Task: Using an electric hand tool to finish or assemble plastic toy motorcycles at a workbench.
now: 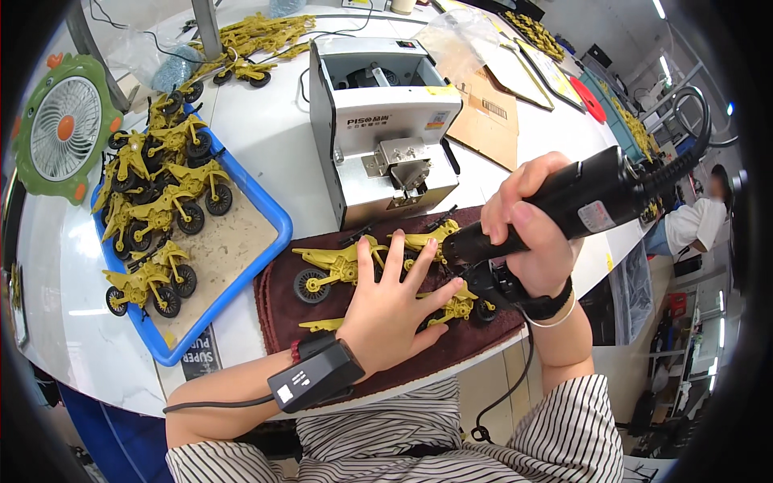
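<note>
My right hand (541, 241) is wrapped round a black electric screwdriver (581, 193), held slanting, its nose down by the toy motorcycles. With fingers spread, my left hand (385, 314) lies over the yellow toy motorcycles on a dark brown cloth (282, 322). One toy motorcycle (332, 264), with black wheels, pokes out beyond my left fingers. A second toy motorcycle (460, 307) lies partly under that hand, near my right wrist. Behind the fingertips, a further yellow toy motorcycle part (422, 240) reaches toward the screwdriver's nose. The screwdriver's very tip is hard to make out.
A screw feeder machine (390, 121) stands behind the cloth. At left, a blue tray (281, 225) carries several finished-looking toy motorcycles (157, 197), beside a green fan (68, 129). Yellow parts (258, 36) pile up at the back. Cardboard (487, 117) lies right of the machine; a person (696, 221) sits beyond.
</note>
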A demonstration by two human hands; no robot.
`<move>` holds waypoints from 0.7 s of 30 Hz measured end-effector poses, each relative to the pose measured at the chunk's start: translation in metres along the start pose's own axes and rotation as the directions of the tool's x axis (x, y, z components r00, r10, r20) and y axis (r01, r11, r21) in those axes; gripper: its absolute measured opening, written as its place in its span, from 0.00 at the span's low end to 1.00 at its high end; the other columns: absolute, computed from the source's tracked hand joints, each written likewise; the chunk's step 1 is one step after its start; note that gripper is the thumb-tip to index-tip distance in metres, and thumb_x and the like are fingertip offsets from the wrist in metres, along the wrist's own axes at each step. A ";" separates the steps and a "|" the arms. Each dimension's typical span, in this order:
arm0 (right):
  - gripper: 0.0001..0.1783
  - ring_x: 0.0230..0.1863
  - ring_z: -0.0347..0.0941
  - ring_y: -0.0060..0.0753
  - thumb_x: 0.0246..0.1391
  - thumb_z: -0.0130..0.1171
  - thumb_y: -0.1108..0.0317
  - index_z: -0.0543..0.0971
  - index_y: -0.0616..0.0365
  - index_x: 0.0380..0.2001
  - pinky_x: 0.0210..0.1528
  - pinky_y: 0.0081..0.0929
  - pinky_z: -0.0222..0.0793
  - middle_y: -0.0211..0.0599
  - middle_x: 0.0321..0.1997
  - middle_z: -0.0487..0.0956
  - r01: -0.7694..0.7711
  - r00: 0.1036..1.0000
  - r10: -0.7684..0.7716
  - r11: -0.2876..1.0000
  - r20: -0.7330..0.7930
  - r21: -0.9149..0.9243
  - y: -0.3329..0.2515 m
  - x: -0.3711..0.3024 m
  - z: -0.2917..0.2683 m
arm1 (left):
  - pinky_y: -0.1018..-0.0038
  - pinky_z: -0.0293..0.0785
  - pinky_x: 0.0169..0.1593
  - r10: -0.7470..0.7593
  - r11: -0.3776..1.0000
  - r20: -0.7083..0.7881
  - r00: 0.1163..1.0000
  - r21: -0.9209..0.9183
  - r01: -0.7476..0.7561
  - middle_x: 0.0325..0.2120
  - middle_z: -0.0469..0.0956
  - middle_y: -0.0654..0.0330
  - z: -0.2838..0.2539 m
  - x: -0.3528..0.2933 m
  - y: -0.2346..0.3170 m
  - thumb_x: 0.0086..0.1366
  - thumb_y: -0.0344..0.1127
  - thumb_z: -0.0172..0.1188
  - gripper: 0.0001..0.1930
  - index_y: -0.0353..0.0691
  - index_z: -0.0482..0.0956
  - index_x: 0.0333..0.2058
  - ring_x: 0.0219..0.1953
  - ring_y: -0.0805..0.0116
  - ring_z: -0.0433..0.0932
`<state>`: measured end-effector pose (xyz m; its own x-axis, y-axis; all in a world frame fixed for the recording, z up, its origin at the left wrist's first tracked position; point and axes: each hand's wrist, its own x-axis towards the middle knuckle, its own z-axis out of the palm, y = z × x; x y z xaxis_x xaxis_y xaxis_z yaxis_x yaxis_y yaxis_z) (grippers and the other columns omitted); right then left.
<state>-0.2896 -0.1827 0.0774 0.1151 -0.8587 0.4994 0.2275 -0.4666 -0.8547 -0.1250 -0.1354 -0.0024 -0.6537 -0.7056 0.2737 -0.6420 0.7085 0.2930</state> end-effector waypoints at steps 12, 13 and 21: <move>0.09 0.19 0.65 0.26 0.46 0.51 0.70 0.69 0.61 0.32 0.29 0.27 0.63 0.34 0.23 0.68 0.215 0.977 -0.215 0.977 0.005 -0.006 -0.014 0.071 0.033 | 0.35 0.47 0.53 0.008 1.000 -0.015 1.000 0.023 -0.008 0.60 0.56 0.50 0.003 -0.001 0.000 0.55 0.57 0.54 0.26 0.64 0.68 0.54 0.57 0.39 0.57; 0.09 0.19 0.65 0.26 0.46 0.51 0.70 0.69 0.61 0.33 0.29 0.27 0.63 0.34 0.23 0.68 0.200 0.980 -0.200 0.980 -0.005 0.000 -0.012 0.071 0.035 | 0.35 0.47 0.53 0.006 1.000 -0.016 1.000 0.023 -0.005 0.60 0.56 0.50 0.003 -0.001 0.000 0.55 0.57 0.54 0.26 0.64 0.68 0.54 0.57 0.39 0.57; 0.09 0.18 0.65 0.26 0.46 0.52 0.71 0.69 0.61 0.32 0.27 0.26 0.63 0.33 0.22 0.68 0.183 0.983 -0.184 0.983 -0.013 -0.022 -0.004 0.071 0.039 | 0.36 0.49 0.53 -0.008 1.000 -0.031 0.999 0.013 0.009 0.59 0.58 0.50 0.003 0.000 0.002 0.55 0.56 0.55 0.26 0.64 0.69 0.53 0.57 0.41 0.58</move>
<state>-0.2444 -0.2336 0.1220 0.0589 -0.7611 0.6460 0.2233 -0.6207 -0.7516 -0.1275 -0.1344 -0.0044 -0.6358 -0.7115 0.2992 -0.6530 0.7025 0.2830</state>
